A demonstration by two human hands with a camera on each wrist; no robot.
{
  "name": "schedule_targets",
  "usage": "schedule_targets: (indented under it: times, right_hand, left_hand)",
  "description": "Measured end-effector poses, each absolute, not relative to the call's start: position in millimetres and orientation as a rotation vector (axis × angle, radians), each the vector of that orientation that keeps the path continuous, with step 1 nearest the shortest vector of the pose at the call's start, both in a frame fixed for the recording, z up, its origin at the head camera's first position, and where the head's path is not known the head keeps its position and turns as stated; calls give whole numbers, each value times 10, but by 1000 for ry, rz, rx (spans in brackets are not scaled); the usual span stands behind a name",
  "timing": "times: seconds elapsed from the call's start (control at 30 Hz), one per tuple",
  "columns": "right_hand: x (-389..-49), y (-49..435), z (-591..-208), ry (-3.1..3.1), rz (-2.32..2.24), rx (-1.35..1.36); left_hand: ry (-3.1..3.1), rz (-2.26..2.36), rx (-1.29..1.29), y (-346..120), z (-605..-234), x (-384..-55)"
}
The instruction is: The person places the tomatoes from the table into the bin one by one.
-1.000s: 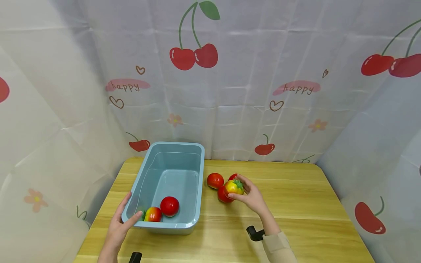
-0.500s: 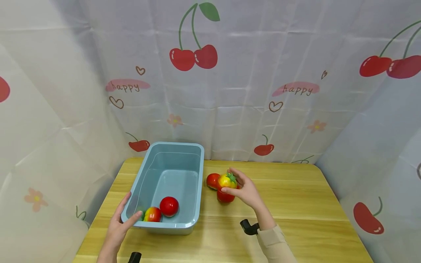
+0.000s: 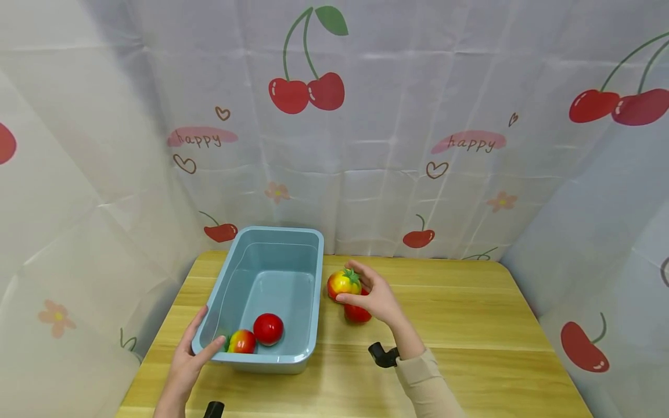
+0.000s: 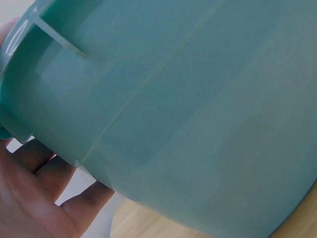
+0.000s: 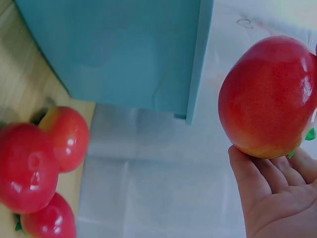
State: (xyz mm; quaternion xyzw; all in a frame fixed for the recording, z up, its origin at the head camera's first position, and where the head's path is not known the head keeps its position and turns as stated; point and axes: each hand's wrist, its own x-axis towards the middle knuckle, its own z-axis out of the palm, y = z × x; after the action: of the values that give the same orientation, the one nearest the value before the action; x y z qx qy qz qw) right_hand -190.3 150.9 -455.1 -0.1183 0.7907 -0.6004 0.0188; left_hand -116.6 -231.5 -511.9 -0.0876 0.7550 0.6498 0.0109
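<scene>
Only from right wrist, all three tabletop tomatoes [image 5: 28, 168], near held tomato [image 5: 270, 96].

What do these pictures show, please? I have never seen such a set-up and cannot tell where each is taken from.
There is no machine, only a person with cameras worn on the head and both wrists. The head view looks down on the table. The left wrist view shows mainly the outside of the blue bin, whose near-left corner the bare left hand holds. The right wrist view shows the right hand holding a red-and-yellow fruit in the air. Two fruits lie in the bin; three more fruits lie on the table beside it.
</scene>
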Motion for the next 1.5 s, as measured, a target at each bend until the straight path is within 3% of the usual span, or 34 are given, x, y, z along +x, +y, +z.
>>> schedule_targets:
  times: [0.5,0.73,0.97,1.5]
  right_hand:
    - [-1700,1173,-4098,2406,-1810,-521]
    - [-1697,1049,-4141,2348,-1791,-546]
    - [-1836,957,-4511,2320,-1808,-597]
    - [-1792,813,-4505,2292,-1758,-640]
  left_hand:
    - [2367,2029,-266,-2311,-5121,-1163]
    - [2354,2064,-263,-2318,-5129,-1147]
    - [2356,2057,-255,-2318,-5127,-1158]
    - [2362,2041,-254,-2319,-5132,-1164]
